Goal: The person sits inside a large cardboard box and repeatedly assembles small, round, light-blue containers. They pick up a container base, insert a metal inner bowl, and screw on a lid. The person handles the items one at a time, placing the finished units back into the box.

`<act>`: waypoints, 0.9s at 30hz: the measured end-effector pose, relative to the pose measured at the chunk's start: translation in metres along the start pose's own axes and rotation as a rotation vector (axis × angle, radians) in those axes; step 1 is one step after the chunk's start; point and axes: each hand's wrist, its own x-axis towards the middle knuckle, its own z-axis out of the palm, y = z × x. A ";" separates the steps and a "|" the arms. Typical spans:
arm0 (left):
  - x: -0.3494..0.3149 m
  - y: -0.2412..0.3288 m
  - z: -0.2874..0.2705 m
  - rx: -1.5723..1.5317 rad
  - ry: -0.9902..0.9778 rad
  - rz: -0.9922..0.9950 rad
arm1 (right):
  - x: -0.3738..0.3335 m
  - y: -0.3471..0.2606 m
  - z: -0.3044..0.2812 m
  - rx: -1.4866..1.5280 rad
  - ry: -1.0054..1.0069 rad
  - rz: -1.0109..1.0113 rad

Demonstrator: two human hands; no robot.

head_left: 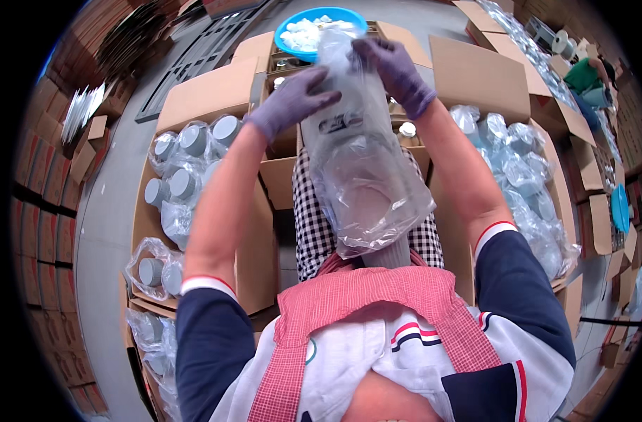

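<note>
A clear plastic bag (pixel 377 225) lies lengthwise over my lap, wrapped around a pale, translucent container (pixel 352 151) with a dark printed patch. A round rim shows through the film at the end nearest my body. My right hand (pixel 398 74), in a purple glove, has its fingers closed on the bag's far end. Also gloved in purple, my left hand (pixel 289 105) is at the bag's left side, thumb and fingers apart. Whether its fingertips touch the film is hard to tell.
Open cartons stand on both sides, the left one holding grey-capped bottles (pixel 182 184) in plastic, the right one bagged bottles (pixel 521 169). A blue basin (pixel 319 15) of white pieces sits beyond my hands, above a carton of bottles. Another person (pixel 588 81) is at far right.
</note>
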 end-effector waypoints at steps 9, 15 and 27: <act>0.021 -0.005 -0.162 0.105 0.697 0.350 | -0.017 -0.074 -0.073 -0.603 -0.421 0.164; -0.113 -0.147 -0.011 0.387 -0.634 -0.408 | -0.022 -0.021 -0.100 -0.916 -0.159 0.093; 0.072 -0.016 0.044 -0.880 0.040 0.198 | 0.014 0.084 -0.073 0.398 -0.162 0.004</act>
